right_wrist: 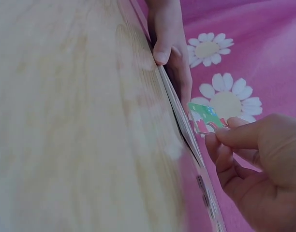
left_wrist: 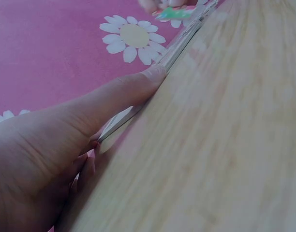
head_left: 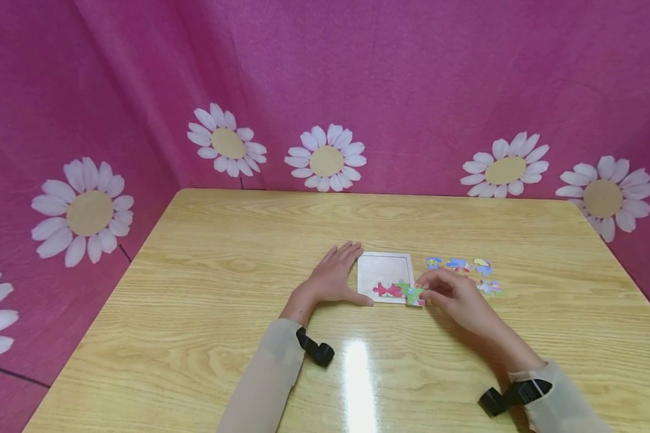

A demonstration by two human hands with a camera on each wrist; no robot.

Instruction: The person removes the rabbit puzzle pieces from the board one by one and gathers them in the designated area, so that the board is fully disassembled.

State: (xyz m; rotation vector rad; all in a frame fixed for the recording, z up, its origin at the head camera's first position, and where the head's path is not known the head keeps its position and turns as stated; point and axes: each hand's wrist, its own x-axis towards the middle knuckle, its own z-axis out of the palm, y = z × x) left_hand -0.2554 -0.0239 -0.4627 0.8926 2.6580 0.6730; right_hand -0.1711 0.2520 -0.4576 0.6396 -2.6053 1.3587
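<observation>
A white square puzzle board [head_left: 383, 264] lies on the table, with joined red and green puzzle pieces [head_left: 391, 290] along its lower edge. My left hand [head_left: 336, 276] rests at the board's left side, fingers extended along that edge and thumb against the near edge. In the left wrist view, the thumb [left_wrist: 133, 89] touches the board's rim. My right hand [head_left: 457, 297] pinches a green puzzle piece [head_left: 414, 296] between thumb and fingers, over the board's lower right corner. The right wrist view shows this piece [right_wrist: 205, 117], green with pink and white, raised above the board and tilted.
Several loose puzzle pieces [head_left: 484, 267] lie right of the board, some partly hidden behind my right hand. The wooden table [head_left: 238, 258] meets a pink curtain [head_left: 401, 78] with white flowers at its far side. Black straps with cameras sit on both wrists.
</observation>
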